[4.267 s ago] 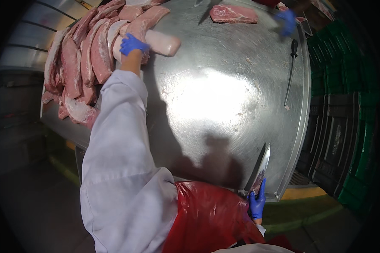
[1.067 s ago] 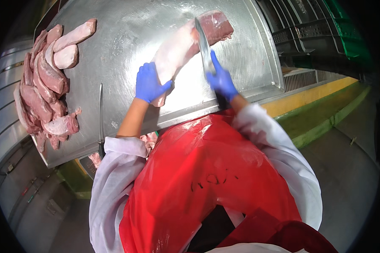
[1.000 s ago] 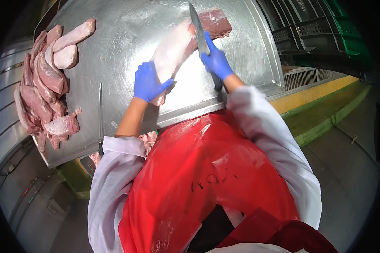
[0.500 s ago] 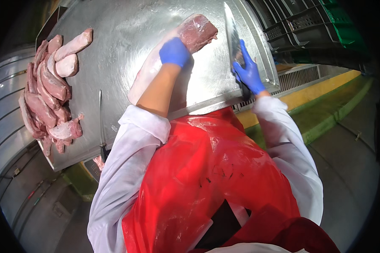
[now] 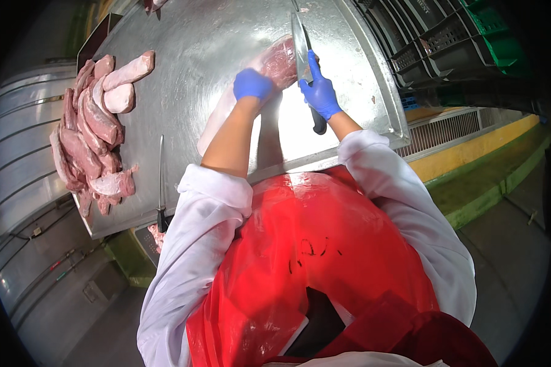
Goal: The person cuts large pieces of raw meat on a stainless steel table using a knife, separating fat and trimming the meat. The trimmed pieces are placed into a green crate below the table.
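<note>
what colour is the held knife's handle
The knife handle is black, best seen in the head view.

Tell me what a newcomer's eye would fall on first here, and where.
Probably the bright red apron, filling the lower middle of the picture. Above it, over the metal table, the blue-gloved left hand rests on a cut of meat, while the right hand holds a long knife, its blade by the meat's far end. Then the heap of pink meat on the table's left side.

Meat slab [image 5: 280, 65] lies right of meat pile [image 5: 79, 150].
</note>
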Action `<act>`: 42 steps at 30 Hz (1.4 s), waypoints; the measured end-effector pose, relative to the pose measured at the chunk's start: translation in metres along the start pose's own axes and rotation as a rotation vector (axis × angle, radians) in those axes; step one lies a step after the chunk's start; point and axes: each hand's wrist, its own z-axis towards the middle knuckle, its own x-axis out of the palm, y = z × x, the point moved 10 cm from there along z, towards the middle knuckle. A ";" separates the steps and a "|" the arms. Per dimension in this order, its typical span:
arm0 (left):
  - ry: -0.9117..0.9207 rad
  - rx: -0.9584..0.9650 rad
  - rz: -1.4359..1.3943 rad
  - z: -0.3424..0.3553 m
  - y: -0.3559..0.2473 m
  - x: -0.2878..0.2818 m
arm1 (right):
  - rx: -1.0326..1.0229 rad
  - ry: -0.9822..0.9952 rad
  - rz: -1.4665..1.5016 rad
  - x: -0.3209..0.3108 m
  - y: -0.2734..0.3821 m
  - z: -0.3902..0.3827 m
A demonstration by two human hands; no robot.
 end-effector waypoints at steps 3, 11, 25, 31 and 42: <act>-0.009 0.087 -0.032 0.004 0.000 0.001 | -0.176 -0.006 0.023 0.026 0.016 0.007; -0.063 0.202 -0.255 0.038 0.041 0.033 | -0.003 0.368 -0.059 0.068 0.014 -0.083; 0.084 0.320 -0.392 0.031 0.027 0.011 | -0.018 0.424 0.144 0.065 0.042 -0.074; 0.035 0.304 -0.441 0.048 0.039 0.005 | -0.197 0.357 0.175 0.092 0.054 -0.009; -0.019 0.297 -0.721 0.041 0.068 -0.016 | -0.064 0.549 0.071 0.120 0.052 -0.030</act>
